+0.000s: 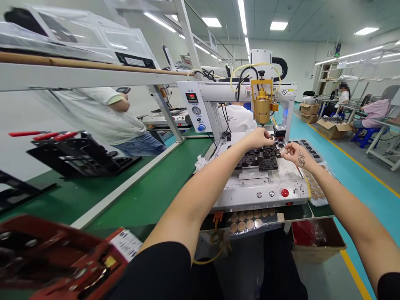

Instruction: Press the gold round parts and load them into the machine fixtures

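Both my hands reach over the black fixture (267, 158) on the bed of a white bench machine (231, 193). My left hand (259, 138) is at the back of the fixture, its thumb and fingers pinched on a small round piece (271, 138). To the right, my right hand (293, 153) pinches a small shiny disc (283, 151) at the fixture's right edge. Above them hangs the machine's gold dispensing head (262, 109), its tip clear of both hands. A dark tray with slots (308, 150) lies right of the machine.
Round tan discs (250, 225) lie in clear plastic at the front edge, more (315, 187) at the right. A red clamp tool (62, 258) is at lower left, black clamps (78, 154) behind. A person (109, 121) stands beyond the frame post (162, 112).
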Available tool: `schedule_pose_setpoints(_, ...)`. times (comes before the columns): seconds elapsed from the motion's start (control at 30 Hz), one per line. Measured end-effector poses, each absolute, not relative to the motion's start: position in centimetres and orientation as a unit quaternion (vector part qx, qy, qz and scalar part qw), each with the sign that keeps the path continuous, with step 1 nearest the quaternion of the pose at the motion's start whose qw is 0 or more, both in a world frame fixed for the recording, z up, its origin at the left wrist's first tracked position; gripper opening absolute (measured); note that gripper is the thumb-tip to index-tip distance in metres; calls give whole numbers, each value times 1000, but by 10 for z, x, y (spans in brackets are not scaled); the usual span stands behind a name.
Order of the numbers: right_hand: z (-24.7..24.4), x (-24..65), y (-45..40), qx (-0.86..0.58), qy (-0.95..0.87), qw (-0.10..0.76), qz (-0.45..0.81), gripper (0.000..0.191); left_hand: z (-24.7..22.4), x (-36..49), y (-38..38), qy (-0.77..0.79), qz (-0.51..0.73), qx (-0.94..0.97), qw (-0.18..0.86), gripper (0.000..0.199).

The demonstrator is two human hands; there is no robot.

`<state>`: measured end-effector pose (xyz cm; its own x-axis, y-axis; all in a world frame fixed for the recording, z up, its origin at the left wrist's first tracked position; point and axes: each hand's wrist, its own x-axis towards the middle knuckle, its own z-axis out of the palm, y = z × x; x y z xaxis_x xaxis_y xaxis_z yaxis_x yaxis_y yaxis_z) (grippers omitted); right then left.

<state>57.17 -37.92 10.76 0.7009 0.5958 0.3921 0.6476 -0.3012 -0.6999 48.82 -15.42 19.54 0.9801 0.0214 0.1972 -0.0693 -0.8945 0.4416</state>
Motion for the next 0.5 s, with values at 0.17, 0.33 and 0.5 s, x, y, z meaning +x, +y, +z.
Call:
schedule_pose_setpoints(0.17, 123, 609, -339, -814, -450, 363, 52, 43, 206, 430, -141, -33, 195, 919, 343, 29)
schedule_pose_setpoints(0.33, 129, 624, -330, -803, -509, 294, 94, 41, 194, 359, -123, -29, 227, 903, 364, 28)
schedule_pose_setpoints(0.5, 124, 621, -330, -800, -542, 250, 70, 35, 174, 298, -106, 7, 237, 903, 359, 29)
